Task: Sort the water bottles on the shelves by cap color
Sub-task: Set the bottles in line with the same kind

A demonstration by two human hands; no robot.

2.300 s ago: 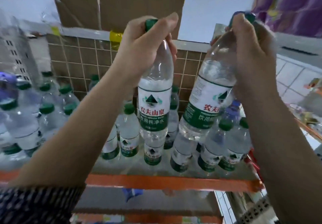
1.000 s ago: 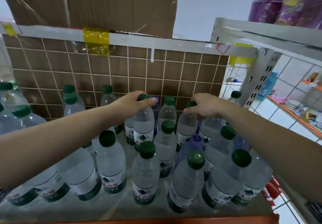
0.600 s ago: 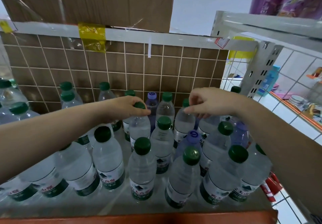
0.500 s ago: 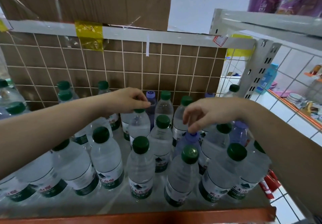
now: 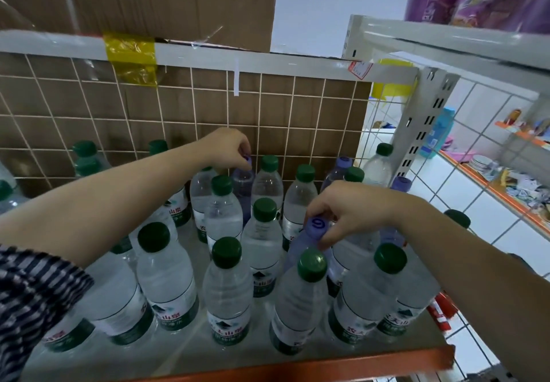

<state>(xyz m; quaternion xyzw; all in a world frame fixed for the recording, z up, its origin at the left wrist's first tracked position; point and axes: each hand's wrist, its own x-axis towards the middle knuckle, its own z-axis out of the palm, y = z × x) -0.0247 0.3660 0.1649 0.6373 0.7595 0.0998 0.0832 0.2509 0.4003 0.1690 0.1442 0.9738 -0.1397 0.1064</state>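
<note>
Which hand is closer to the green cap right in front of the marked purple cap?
Right. The right hand pinches the marked purple cap just behind that green cap; the left hand is far back, on a rear purple cap.

Single head view: close above shelf (image 5: 297, 365), facing forward-down at bottles (image 5: 229, 286), wide-angle

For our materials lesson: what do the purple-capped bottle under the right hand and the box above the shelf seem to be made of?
Purple-capped bottle: likely plastic, glossy and purple-tinted; light passes through it. Its cap looks like matte, opaque plastic. Box: probably cardboard, judging by its dull brown, faintly ribbed face.
</note>
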